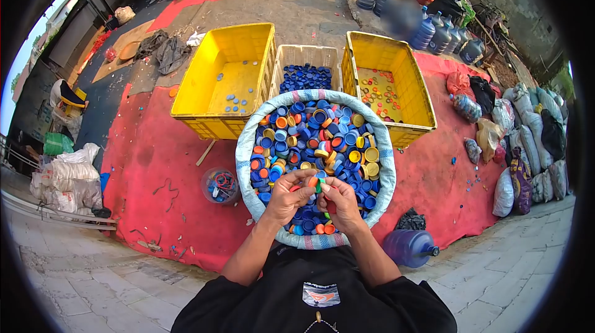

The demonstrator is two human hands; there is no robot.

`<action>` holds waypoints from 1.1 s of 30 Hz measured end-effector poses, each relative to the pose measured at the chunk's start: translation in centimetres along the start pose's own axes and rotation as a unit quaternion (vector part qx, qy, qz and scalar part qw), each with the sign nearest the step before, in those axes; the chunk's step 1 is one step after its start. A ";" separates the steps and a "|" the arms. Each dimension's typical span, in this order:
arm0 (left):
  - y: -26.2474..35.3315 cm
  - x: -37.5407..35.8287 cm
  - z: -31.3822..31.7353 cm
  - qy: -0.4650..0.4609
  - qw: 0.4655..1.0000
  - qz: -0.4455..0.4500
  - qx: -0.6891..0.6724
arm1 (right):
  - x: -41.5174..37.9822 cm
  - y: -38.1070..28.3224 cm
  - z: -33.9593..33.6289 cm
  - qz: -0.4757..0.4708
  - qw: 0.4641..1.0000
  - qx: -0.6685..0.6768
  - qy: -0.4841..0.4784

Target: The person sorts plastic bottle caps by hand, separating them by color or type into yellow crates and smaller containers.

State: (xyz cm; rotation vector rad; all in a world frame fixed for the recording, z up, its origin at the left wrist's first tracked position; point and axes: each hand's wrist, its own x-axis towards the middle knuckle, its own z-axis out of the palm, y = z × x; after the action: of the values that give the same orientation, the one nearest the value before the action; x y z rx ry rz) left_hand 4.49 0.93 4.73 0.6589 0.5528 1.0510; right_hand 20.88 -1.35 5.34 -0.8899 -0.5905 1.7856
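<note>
Both hands are raised over a round sack with a pale blue, striped rolled rim, full of plastic bottle caps in blue, orange, yellow and other colours. My left hand is closed, with an orange bottle cap between its fingertips. Close against it, my right hand pinches a green bottle cap. Something red shows in the right palm, partly covered by the fingers. The fingertips of the two hands almost meet.
Behind the sack stand a yellow crate with a few bluish caps, a white crate of blue caps, and another yellow crate with red and yellow caps. A clear tub sits left; a water jug lies right.
</note>
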 end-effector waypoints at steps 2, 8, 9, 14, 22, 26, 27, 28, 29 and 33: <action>0.0 0.4 -0.5 -0.031 0.992 -0.009 -0.120 | 0.3 0.4 -0.6 -0.001 1.000 0.011 0.026; -0.3 2.6 -0.2 -0.017 0.972 -0.042 -0.233 | -0.9 -1.0 -2.7 0.007 0.979 0.162 0.126; -0.4 3.0 0.1 -0.015 0.972 -0.052 -0.230 | -1.3 -1.5 -3.3 0.013 0.969 0.207 0.132; -2.4 7.0 4.0 0.039 0.973 -0.130 -0.188 | -2.5 -5.2 -5.8 -0.127 0.936 0.305 0.124; -8.3 20.5 11.2 0.108 0.938 -0.234 -0.231 | 1.8 -11.7 -13.2 -0.176 0.871 0.391 0.242; -5.8 29.5 15.0 0.041 0.963 -0.140 -0.225 | 11.8 -19.0 -17.5 -0.332 0.882 0.309 0.126; -5.0 30.0 15.5 0.104 0.958 -0.151 -0.220 | 11.6 -19.8 -17.4 -0.306 0.881 0.318 0.170; -4.2 29.2 15.6 0.072 0.970 -0.124 -0.198 | 10.9 -20.8 -16.7 -0.277 0.878 0.326 0.213; -3.3 28.4 15.3 0.095 0.968 -0.117 -0.203 | 10.8 -21.3 -16.2 -0.246 0.873 0.334 0.255; -0.2 21.5 9.8 0.068 0.988 -0.030 -0.139 | 7.3 -14.9 -20.0 -0.268 0.898 0.212 0.279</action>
State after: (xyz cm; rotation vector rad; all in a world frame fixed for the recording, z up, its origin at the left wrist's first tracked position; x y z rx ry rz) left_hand 19.95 18.29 9.07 0.3251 0.5294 1.0968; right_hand 43.66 10.68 2.03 -0.7829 -0.0443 1.0263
